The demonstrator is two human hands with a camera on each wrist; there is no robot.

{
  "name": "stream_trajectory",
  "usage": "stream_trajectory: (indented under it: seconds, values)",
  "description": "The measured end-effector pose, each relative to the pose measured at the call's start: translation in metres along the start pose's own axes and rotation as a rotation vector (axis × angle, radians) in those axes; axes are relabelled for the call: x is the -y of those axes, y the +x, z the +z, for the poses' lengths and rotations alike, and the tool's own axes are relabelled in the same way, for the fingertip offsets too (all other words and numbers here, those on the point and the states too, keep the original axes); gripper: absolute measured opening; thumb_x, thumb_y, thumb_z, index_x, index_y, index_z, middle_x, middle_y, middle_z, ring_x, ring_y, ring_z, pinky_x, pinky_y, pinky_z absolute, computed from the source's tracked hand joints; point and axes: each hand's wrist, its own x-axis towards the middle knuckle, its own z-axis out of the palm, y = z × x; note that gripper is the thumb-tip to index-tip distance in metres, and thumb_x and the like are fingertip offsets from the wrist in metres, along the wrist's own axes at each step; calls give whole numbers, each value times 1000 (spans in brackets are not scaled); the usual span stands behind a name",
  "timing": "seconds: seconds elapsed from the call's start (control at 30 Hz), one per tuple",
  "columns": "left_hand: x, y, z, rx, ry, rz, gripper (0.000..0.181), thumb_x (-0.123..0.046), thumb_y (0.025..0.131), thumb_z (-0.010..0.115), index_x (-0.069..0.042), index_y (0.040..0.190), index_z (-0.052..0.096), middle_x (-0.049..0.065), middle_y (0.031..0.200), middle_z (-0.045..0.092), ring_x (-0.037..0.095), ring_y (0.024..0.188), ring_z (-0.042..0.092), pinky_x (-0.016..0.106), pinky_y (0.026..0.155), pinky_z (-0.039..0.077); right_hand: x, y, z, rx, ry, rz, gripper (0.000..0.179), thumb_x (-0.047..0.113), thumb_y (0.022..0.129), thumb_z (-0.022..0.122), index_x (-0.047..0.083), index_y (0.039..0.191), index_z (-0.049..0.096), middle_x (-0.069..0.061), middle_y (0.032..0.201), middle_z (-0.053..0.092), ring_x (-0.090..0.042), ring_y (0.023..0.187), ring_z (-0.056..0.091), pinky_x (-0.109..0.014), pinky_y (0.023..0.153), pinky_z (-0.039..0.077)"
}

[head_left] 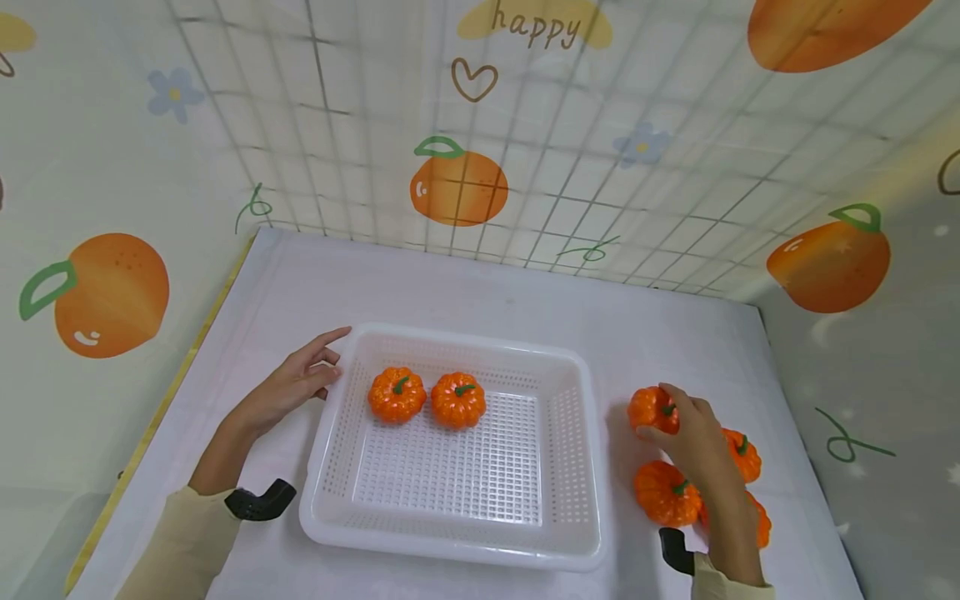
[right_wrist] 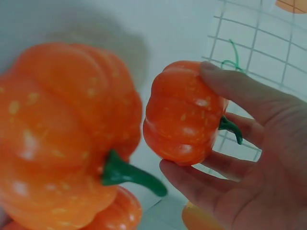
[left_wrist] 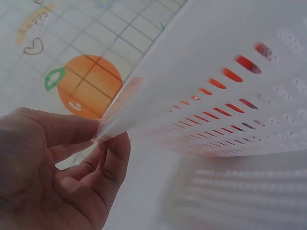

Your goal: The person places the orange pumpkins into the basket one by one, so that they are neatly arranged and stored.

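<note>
A white perforated plastic basket (head_left: 450, 546) stands on the table with two small orange pumpkins, a left one (head_left: 397, 396) and a right one (head_left: 458, 401), inside near its far wall. At the basket's left side, my left hand (head_left: 303, 372) pinches the rim (left_wrist: 117, 127) between thumb and fingers. To the right of the basket, my right hand (head_left: 693, 437) grips another pumpkin (right_wrist: 184, 115), thumb on one side and fingers on the other; its green stem faces the palm. A nearer pumpkin (head_left: 667, 493) sits just in front of that hand.
Two more pumpkins, one farther back (head_left: 742, 456) and one partly hidden (head_left: 761, 521), lie around my right forearm. The table (head_left: 450, 283) has a white cover. Printed cloth walls (head_left: 525, 108) with fruit drawings enclose it at the back and sides.
</note>
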Motion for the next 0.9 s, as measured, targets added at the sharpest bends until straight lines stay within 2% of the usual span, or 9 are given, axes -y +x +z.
stream_trajectory:
  seconds: [0.27,0.43,0.7,0.9]
  values:
    - [0,0,0,-6,7,-4,60,-16,103,54,-16,157,29,22,120,49,33,101,57,29,81,54,10,-6,-4,-84,-16,-95,93,38,88,76,9,158,23,-37,147,25,-57,125,34,-75,86,40]
    - [0,0,1,-7,11,-2,60,-15,103,53,-16,158,28,21,119,49,33,101,58,29,82,54,18,-11,-5,-132,-8,-125,92,38,87,76,10,158,25,-36,148,26,-58,126,36,-75,85,41]
    - [0,0,0,-12,16,1,60,-14,103,53,-15,157,28,21,120,49,33,102,57,29,82,54,33,-17,-11,-163,3,-148,88,32,89,76,11,158,26,-35,148,28,-58,124,37,-73,84,42]
    - [0,0,1,-12,15,0,60,-14,103,53,-15,157,28,21,119,49,33,101,57,29,81,54,42,-20,-13,-160,13,-163,87,34,89,75,13,158,25,-33,149,27,-57,125,38,-73,85,43]
